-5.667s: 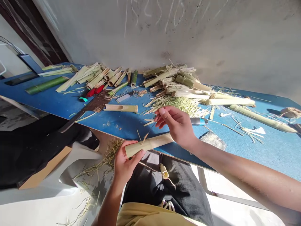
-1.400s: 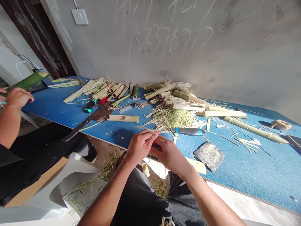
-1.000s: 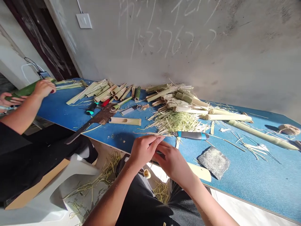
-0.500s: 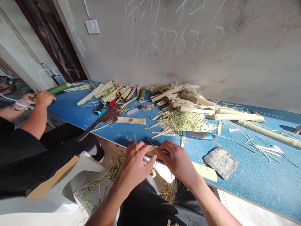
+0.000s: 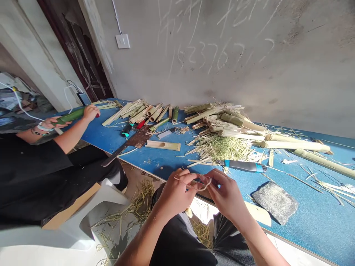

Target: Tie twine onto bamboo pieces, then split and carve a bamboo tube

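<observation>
both hands meet just nearer than the blue-handled knife [image 5: 244, 166], the left hand [image 5: 177, 194] and right hand [image 5: 229, 195] each pinching the twine [image 5: 206, 181] between thumb and forefinger, seemingly to keep it taut above the bamboo piece [image 5: 259, 215], wrists bent inward.

Our left hand [image 5: 174, 194], which gripped the end of a pale bamboo tube [image 5: 260, 216] a few seconds ago, has let it go and come up to meet our right hand [image 5: 226, 195] at the near edge of the blue table [image 5: 318, 221]. Both hands now pinch a thin twine [image 5: 203, 186] between their fingertips, and the tube lies under our right wrist with only one end showing. Our view has swung left, bringing in a wall switch [image 5: 122, 40] and a seated co-worker's hand [image 5: 90, 111] holding a green bamboo stick [image 5: 69, 116].
</observation>
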`<state>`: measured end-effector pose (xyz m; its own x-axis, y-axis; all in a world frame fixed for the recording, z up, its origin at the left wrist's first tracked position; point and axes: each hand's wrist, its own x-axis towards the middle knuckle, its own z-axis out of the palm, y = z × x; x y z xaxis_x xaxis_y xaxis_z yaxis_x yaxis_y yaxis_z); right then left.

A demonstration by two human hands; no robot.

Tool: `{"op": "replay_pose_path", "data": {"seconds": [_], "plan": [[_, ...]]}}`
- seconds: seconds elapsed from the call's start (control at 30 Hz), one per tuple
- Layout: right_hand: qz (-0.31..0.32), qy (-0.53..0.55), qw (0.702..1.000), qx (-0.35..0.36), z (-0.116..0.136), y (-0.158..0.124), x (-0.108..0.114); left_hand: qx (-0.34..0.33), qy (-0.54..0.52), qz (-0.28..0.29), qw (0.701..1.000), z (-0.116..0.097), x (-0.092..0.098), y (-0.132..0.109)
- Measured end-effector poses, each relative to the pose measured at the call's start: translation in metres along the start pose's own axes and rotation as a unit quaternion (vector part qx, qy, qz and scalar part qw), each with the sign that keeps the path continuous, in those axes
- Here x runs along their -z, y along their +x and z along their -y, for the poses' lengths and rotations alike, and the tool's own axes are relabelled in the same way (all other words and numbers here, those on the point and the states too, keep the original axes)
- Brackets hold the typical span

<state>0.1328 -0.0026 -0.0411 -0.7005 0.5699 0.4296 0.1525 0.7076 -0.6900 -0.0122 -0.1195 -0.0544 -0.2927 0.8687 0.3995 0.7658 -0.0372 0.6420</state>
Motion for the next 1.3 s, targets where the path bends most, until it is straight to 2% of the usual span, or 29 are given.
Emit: {"op": "replay_pose_path", "data": {"seconds": [0.13, 0.27, 0.47, 0.7, 0.87, 0.97, 1.07, 1.17, 1.3], "plan": [[-0.048, 0.035, 0.998, -0.019, 0.003, -0.001, 0.004, 0.006, 0.037, -0.032, 0.999, 0.0, -0.01, 0.001], [-0.069, 0.053, 0.995, -0.044, 0.002, -0.002, 0.007, 0.013, -0.008, -0.052, 0.999, 0.0, -0.014, -0.001], [-0.044, 0.059, 0.997, -0.037, 0.004, -0.001, 0.005, 0.011, -0.092, -0.032, 0.995, -0.001, 0.0, -0.005], [-0.034, 0.05, 0.997, -0.039, 0.004, 0.0, 0.005, 0.098, -0.187, -0.01, 0.977, -0.002, 0.012, 0.0], [0.05, 0.025, 0.998, -0.04, 0.006, -0.003, 0.004, 0.071, -0.112, -0.012, 0.991, 0.002, 0.003, 0.0], [0.082, 0.054, 0.994, -0.054, 0.009, -0.005, 0.003, 0.044, -0.058, -0.004, 0.997, 0.003, -0.002, -0.001], [0.092, 0.073, 0.991, -0.062, 0.011, -0.005, 0.003, 0.021, -0.027, 0.01, 0.999, 0.002, -0.002, -0.001], [0.095, 0.038, 0.993, -0.054, 0.014, -0.002, 0.001, 0.021, -0.014, 0.024, 0.999, 0.001, -0.001, -0.001], [0.058, 0.018, 0.998, -0.015, 0.016, 0.001, -0.008, 0.021, -0.007, 0.027, 0.999, 0.002, -0.003, -0.004]]}}
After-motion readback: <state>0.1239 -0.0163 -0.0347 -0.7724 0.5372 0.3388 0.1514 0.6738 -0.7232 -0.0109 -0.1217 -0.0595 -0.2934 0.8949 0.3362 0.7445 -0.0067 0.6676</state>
